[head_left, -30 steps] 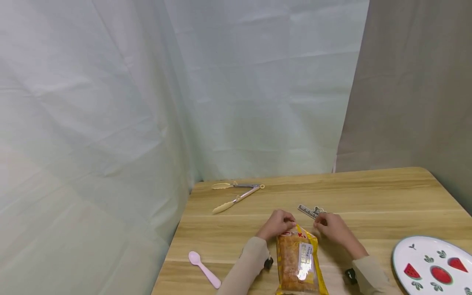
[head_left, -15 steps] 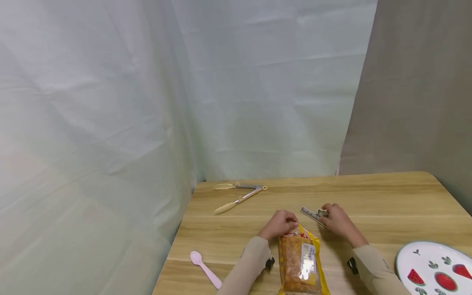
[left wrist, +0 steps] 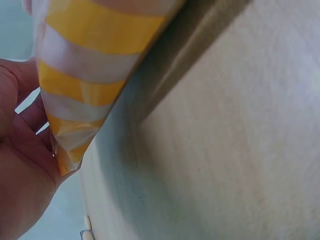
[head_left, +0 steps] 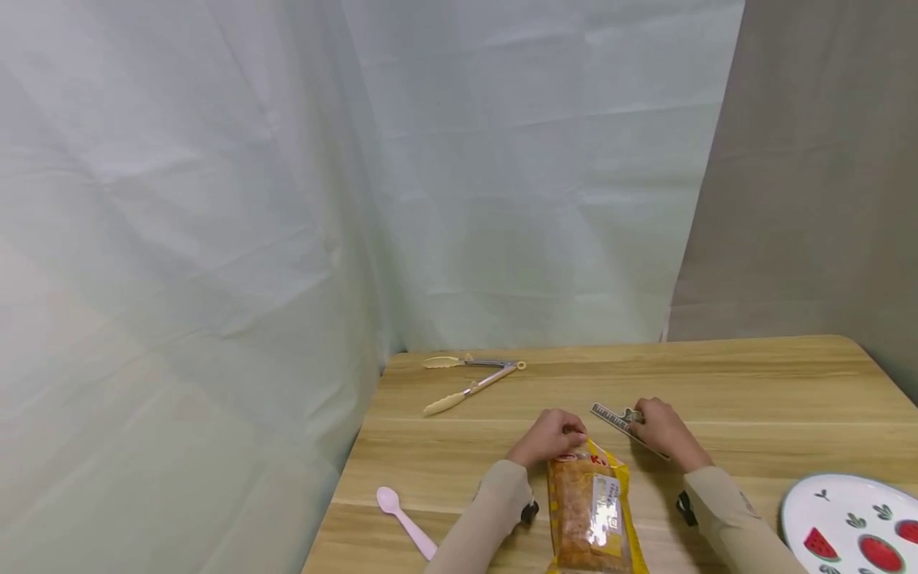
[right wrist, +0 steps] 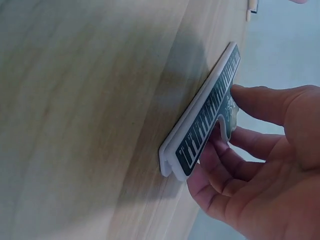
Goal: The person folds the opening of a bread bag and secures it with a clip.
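Observation:
Bread in a clear and yellow plastic bag (head_left: 574, 510) lies on the table in front of me. At the bag's top end, my left hand (head_left: 548, 437) pinches the plastic; the yellow-and-white striped side of the bag (left wrist: 90, 70) shows in the left wrist view. To the right, my right hand (head_left: 663, 430) grips the dark handle of a long bag clip (head_left: 608, 415) with a piano-key pattern. In the right wrist view, the thumb is on top of the clip (right wrist: 207, 112), fingers are underneath, and its long edge is close over the wood.
Cream-tipped tongs (head_left: 476, 387) lie spread at the back left of the wooden table (head_left: 753, 391). A pink spoon (head_left: 405, 518) is at the front left. At the front right stands a white plate (head_left: 846, 542) with watermelon pictures. Pale curtains hang behind.
My right hand has moved away from me, from the clip's near side to a grip on its handle. The left hand keeps its pinch on the bag.

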### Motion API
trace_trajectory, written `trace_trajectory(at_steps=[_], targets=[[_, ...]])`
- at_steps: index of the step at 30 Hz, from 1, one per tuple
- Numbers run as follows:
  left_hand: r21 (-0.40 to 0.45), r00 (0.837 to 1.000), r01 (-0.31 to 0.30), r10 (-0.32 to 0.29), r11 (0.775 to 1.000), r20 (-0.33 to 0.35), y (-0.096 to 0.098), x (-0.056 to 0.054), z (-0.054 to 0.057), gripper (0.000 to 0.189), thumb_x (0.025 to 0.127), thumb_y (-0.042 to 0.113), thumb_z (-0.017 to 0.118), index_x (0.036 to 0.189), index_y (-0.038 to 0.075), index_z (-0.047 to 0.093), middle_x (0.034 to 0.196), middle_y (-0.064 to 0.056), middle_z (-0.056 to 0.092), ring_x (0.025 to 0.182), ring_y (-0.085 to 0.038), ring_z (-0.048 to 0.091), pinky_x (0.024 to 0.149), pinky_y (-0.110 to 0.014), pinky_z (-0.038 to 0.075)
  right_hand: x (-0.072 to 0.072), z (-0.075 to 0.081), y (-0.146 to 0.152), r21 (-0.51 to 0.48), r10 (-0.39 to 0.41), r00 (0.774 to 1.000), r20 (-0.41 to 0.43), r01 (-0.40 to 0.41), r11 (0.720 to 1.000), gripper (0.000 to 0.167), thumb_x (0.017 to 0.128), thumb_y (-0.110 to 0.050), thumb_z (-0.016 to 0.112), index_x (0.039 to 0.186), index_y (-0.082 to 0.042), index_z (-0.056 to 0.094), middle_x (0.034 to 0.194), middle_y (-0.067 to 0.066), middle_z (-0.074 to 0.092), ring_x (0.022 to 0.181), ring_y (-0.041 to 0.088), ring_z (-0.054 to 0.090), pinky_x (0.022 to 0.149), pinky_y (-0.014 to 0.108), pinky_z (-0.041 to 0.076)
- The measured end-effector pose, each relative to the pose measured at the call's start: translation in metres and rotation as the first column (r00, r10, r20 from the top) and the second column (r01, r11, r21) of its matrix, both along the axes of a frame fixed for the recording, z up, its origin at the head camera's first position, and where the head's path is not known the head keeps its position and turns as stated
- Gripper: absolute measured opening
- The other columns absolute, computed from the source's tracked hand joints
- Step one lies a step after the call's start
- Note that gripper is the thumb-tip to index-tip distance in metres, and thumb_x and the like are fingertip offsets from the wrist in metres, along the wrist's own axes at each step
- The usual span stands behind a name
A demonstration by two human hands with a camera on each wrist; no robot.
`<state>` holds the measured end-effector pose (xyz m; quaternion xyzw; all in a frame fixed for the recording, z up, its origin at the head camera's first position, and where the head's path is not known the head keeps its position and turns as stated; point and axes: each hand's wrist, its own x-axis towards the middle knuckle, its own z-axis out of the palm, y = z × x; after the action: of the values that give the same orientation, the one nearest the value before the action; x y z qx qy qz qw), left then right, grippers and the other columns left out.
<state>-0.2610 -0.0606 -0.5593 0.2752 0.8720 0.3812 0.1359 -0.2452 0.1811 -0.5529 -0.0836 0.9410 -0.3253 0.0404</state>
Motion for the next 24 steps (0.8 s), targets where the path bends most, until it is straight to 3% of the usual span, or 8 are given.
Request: trace_trajectory(at_steps=[4,8,15,21,24], targets=[[-0.005,1.0,0.003,-0.003,1.0,-0.008,0.001,-0.001,0.0,0.011,0.098,0.01,0.068,0.093,0.007,0.077,0.083,0.009,0.069,0.076,0.0,0.055,0.074,-0.018,0.048,-0.001,0.0,0.001,0.013,-0.016,1.0,0.005,0.015,1.0,0.018,0.088,-0.003,0.068,0.093,0.012,0.062,0.086,0.017,0.059,0.078,0.028,0.054,0.07,0.046,0.05],[-0.012,1.0,0.009,-0.01,1.0,-0.017,0.0,-0.002,0.0,0.011,0.098,0.01,0.068,0.093,0.007,0.077,0.083,0.009,0.069,0.074,0.0,0.055,0.072,-0.017,0.048,-0.003,0.002,0.002,0.024,-0.014,1.0,0.016,0.014,1.0,0.017,0.089,-0.002,0.066,0.096,0.013,0.063,0.088,0.018,0.061,0.08,0.03,0.056,0.074,0.049,0.052],[-0.024,1.0,0.004,-0.005,1.0,-0.012,0.0,-0.006,0.0,0.01,0.097,0.009,0.068,0.094,0.007,0.077,0.084,0.009,0.07,0.077,0.001,0.056,0.076,-0.018,0.048,-0.005,0.006,0.005,-0.073,0.004,0.997,0.076,0.001,0.997,0.009,0.093,-0.003,0.064,0.092,0.005,0.065,0.085,0.013,0.065,0.078,0.026,0.059,0.072,0.045,0.052],[-0.018,1.0,0.023,-0.023,1.0,-0.009,-0.001,-0.007,0.0,0.01,0.097,0.01,0.068,0.095,0.007,0.077,0.086,0.007,0.071,0.079,0.001,0.058,0.076,-0.018,0.049,0.002,0.01,0.006,-0.138,0.0,0.998,0.067,0.01,0.99,0.007,0.092,-0.003,0.065,0.086,0.001,0.065,0.079,0.008,0.063,0.074,0.023,0.056,0.068,0.039,0.049],[-0.025,0.999,0.031,-0.032,0.999,-0.024,-0.003,-0.008,0.0,0.01,0.097,0.009,0.068,0.095,0.006,0.077,0.087,0.005,0.072,0.079,0.001,0.059,0.076,-0.018,0.049,0.007,0.011,0.005,-0.184,-0.006,0.999,0.048,0.015,0.983,0.01,0.091,-0.002,0.067,0.093,0.006,0.063,0.082,0.01,0.062,0.076,0.025,0.056,0.069,0.041,0.049]])
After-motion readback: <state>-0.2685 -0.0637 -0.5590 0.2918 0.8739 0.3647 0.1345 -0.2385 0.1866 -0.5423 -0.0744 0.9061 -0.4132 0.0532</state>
